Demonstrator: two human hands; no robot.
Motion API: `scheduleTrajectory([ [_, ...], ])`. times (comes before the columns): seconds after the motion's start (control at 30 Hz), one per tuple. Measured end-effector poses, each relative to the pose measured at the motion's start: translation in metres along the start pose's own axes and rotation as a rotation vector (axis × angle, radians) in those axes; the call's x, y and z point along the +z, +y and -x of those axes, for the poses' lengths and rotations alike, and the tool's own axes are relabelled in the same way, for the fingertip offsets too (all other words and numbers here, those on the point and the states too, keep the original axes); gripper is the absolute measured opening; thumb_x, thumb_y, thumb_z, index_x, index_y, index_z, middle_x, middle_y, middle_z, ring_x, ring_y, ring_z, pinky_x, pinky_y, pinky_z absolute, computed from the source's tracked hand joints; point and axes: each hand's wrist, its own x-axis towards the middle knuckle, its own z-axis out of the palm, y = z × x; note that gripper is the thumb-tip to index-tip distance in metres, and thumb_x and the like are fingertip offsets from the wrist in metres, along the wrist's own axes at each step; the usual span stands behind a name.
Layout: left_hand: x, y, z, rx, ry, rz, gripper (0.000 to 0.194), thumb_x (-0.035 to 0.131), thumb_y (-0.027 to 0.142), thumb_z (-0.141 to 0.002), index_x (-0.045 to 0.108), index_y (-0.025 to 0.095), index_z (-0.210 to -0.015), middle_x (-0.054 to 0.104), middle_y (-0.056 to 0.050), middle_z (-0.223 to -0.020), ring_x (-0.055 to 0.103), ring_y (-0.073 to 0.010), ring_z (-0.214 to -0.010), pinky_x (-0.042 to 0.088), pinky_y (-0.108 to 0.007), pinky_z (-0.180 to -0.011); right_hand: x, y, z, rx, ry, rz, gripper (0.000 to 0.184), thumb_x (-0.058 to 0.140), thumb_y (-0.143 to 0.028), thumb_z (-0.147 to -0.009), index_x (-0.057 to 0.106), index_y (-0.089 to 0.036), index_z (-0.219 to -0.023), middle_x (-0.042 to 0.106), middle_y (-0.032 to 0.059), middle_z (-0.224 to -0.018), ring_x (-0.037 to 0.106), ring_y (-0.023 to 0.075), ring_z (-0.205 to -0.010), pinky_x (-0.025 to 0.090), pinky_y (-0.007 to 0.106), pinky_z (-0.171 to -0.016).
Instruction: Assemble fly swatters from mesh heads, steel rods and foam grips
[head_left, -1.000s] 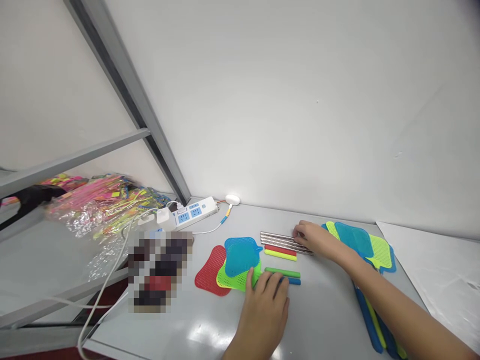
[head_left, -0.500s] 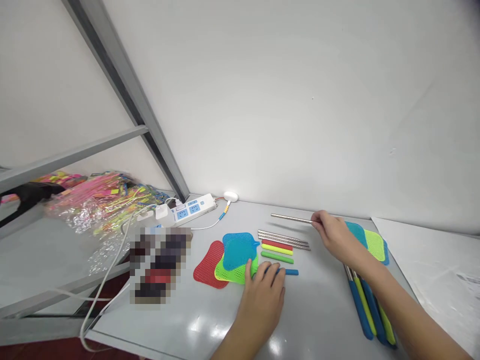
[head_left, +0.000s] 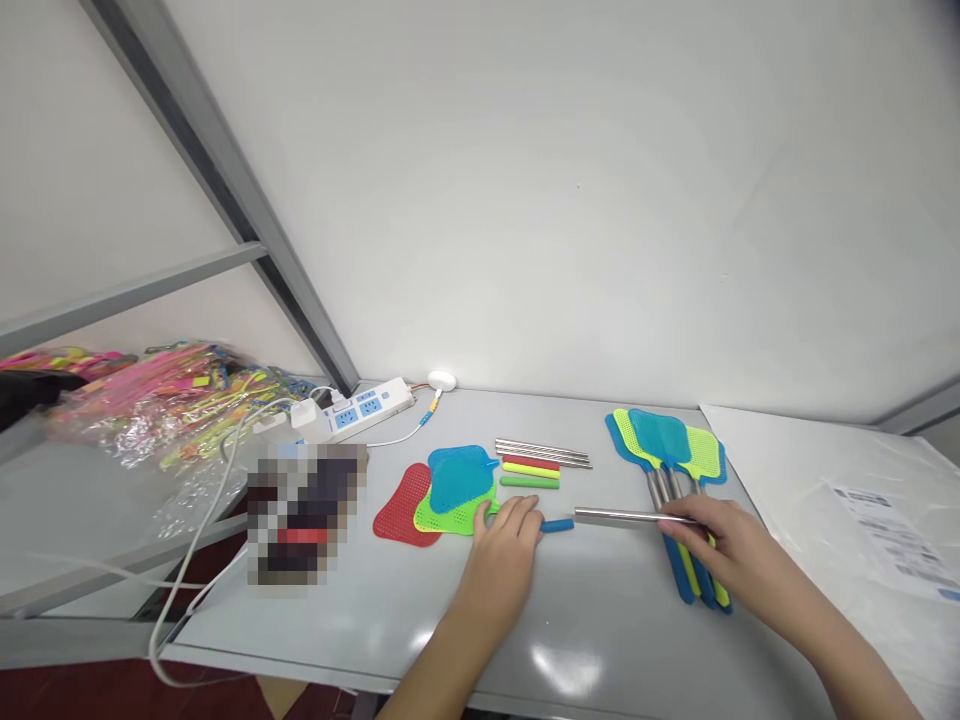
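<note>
My right hand (head_left: 724, 545) is closed on a steel tube (head_left: 619, 515), which points left, its tip close to the end of a blue handle sleeve (head_left: 559, 525). My left hand (head_left: 502, 550) has its fingers curled over the other end of that sleeve, on the table. Just behind the left hand lie perforated fly swatter heads: blue (head_left: 463, 484), green (head_left: 450, 520) and red (head_left: 400, 505). Beyond it are several steel tubes (head_left: 544, 450) and a red (head_left: 529, 463), a yellow (head_left: 531, 470) and a green sleeve (head_left: 529, 483).
Several assembled fly swatters (head_left: 658, 436) lie on the right, their handles passing under my right hand. White plastic sheeting (head_left: 810, 480) covers the table's right end. At the left are a power strip (head_left: 367, 408), white cables, a pixelated patch (head_left: 307, 520) and a rack (head_left: 217, 180) with bagged colourful goods (head_left: 187, 390).
My right hand has brought the steel tube down and towards me, now nearly in line with the blue sleeve. My left hand stays at the sleeve. The view has shifted, showing more swatters.
</note>
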Motion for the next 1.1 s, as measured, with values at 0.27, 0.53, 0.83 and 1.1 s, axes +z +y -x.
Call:
scheduleTrajectory([
  [0.27,-0.009,0.001,0.001,-0.02,0.017,0.068,0.03,0.034,0.009,-0.097,0.056,0.021,-0.112,0.064,-0.006,-0.12,0.058,-0.0187,-0.113,0.031,-0.049,-0.105,0.007,0.006,-0.002,-0.11,0.017,0.038,0.036,0.041,-0.048,-0.095,0.069,-0.025,-0.097,0.07,0.005,-0.097,0.063,0.023,-0.09,0.045,0.038,-0.085],
  [0.53,-0.011,0.0,-0.001,-0.043,0.013,0.093,0.027,0.034,0.009,-0.095,0.056,0.022,-0.102,0.064,-0.001,-0.094,0.058,-0.017,-0.089,0.034,-0.044,-0.102,0.001,0.008,-0.006,-0.14,-0.012,0.028,0.035,0.042,-0.049,-0.095,0.069,-0.027,-0.098,0.069,0.0039,-0.094,0.062,0.0226,-0.089,0.046,0.038,-0.083],
  [0.83,-0.009,-0.001,0.0,-0.023,0.003,0.07,0.028,0.034,0.008,-0.094,0.057,0.022,-0.104,0.064,0.0,-0.091,0.058,-0.0166,-0.086,0.03,-0.046,-0.104,-0.001,0.014,-0.005,-0.202,-0.005,0.056,0.029,0.045,-0.045,-0.095,0.069,-0.028,-0.099,0.068,0.0042,-0.09,0.062,0.0223,-0.085,0.045,0.038,-0.082],
  [1.1,-0.015,0.0,0.0,-0.01,-0.02,0.154,0.027,0.031,0.01,-0.096,0.055,0.021,-0.103,0.061,-0.001,-0.09,0.054,-0.0168,-0.084,0.03,-0.046,-0.103,-0.007,0.016,-0.004,-0.332,0.094,0.107,0.021,0.051,-0.038,-0.095,0.067,-0.027,-0.102,0.066,0.0051,-0.09,0.061,0.0227,-0.086,0.043,0.04,-0.083],
])
